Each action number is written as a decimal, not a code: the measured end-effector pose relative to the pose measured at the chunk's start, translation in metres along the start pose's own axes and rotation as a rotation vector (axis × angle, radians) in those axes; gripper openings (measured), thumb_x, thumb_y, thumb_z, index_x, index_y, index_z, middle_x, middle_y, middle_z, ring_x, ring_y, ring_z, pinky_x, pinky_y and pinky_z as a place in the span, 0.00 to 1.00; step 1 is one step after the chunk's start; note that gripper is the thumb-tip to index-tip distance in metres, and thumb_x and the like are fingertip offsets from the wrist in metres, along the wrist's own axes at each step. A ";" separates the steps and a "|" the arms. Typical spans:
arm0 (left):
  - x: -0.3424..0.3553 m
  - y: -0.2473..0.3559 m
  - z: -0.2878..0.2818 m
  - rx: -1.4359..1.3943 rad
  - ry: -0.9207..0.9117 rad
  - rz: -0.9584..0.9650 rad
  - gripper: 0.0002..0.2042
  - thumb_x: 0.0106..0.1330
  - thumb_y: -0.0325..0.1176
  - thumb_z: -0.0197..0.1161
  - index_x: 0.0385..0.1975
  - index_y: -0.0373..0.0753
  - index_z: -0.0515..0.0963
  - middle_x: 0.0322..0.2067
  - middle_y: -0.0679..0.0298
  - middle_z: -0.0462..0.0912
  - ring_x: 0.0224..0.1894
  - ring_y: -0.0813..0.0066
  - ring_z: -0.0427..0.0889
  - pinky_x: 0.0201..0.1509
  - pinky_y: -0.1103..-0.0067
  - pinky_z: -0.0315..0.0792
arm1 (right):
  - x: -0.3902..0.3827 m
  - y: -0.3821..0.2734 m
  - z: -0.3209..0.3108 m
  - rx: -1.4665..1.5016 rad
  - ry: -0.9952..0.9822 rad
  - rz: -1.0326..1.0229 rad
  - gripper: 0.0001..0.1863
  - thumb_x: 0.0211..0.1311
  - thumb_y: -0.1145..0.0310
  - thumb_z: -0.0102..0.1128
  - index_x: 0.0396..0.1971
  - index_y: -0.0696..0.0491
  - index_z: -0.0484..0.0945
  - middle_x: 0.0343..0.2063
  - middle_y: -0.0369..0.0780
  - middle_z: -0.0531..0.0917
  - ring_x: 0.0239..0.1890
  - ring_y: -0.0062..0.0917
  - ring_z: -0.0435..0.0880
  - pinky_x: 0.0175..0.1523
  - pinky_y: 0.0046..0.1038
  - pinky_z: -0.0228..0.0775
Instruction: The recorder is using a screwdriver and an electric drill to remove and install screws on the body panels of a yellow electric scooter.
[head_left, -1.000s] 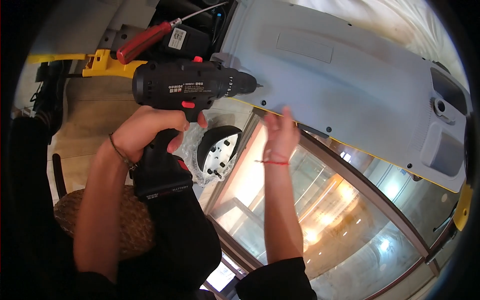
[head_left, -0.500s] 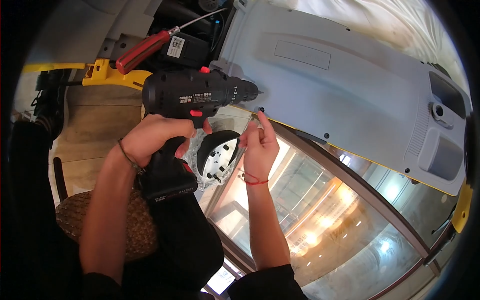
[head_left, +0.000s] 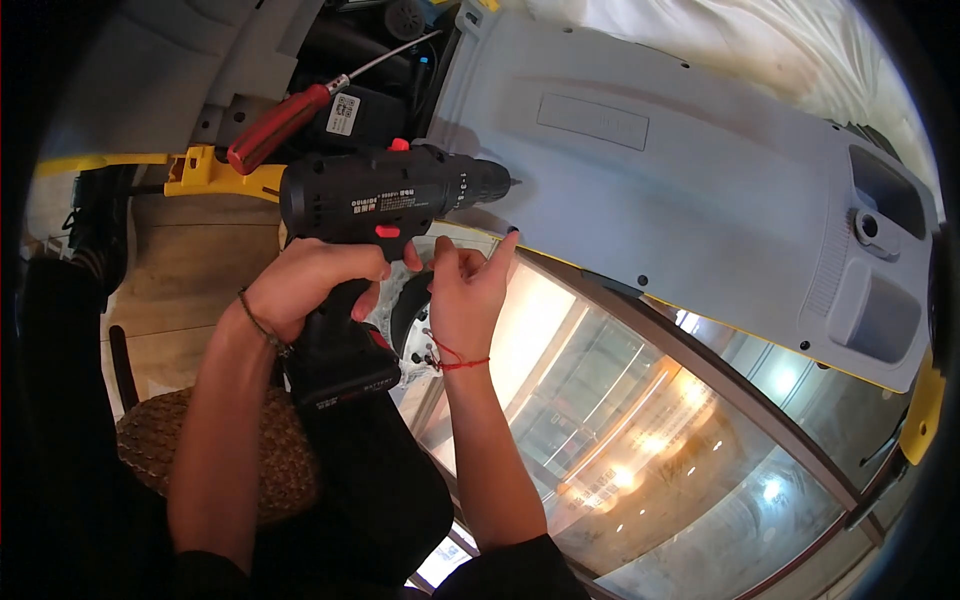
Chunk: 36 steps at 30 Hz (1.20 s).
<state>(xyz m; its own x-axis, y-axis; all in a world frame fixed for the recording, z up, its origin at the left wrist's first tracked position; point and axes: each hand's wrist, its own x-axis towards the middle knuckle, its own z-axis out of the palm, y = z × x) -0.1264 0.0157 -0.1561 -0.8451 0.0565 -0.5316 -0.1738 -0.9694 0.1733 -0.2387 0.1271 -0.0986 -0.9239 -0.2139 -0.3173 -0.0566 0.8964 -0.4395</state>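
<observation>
One cordless drill [head_left: 345, 190], probably heavy, is best held by its handle [head_left: 338, 325], which the left grip [head_left: 305, 290] clasps, the right grip [head_left: 468, 305] spread.

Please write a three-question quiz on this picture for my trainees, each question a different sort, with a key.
1. Multiple choice: The black drill is gripped by its handle in:
A) the left hand
B) the right hand
C) neither hand

2. True or false: The screwdriver lies on the middle of the large panel.

3. Fill in the blank: The handle of the screwdriver is coloured ______.

Key:
1. A, the left hand.
2. False; in this view it lies to the left of the panel.
3. Red.
</observation>
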 end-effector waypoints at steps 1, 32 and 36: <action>-0.001 0.001 0.000 -0.004 0.002 -0.001 0.13 0.51 0.26 0.55 0.36 0.31 0.80 0.17 0.64 0.76 0.17 0.80 0.70 0.26 0.83 0.64 | 0.001 -0.002 0.003 -0.015 0.019 0.009 0.48 0.58 0.64 0.60 0.67 0.68 0.38 0.26 0.39 0.82 0.27 0.22 0.80 0.37 0.22 0.70; -0.002 0.006 0.011 -0.038 -0.056 0.056 0.13 0.54 0.29 0.54 0.36 0.31 0.79 0.16 0.66 0.73 0.18 0.81 0.69 0.26 0.83 0.64 | 0.033 0.027 -0.010 -0.221 0.424 -0.223 0.09 0.65 0.66 0.56 0.37 0.57 0.74 0.25 0.39 0.85 0.22 0.21 0.83 0.30 0.21 0.71; -0.002 0.005 0.015 -0.062 -0.067 0.093 0.14 0.54 0.29 0.53 0.37 0.31 0.79 0.15 0.66 0.73 0.17 0.81 0.68 0.27 0.83 0.64 | 0.029 0.034 -0.011 -0.146 0.413 -0.302 0.09 0.66 0.69 0.56 0.38 0.59 0.74 0.27 0.40 0.84 0.24 0.19 0.81 0.31 0.21 0.72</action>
<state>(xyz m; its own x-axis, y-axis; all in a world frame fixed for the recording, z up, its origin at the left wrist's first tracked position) -0.1328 0.0139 -0.1415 -0.8885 -0.0200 -0.4585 -0.0635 -0.9841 0.1661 -0.2714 0.1557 -0.1138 -0.9285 -0.3268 0.1762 -0.3685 0.8694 -0.3291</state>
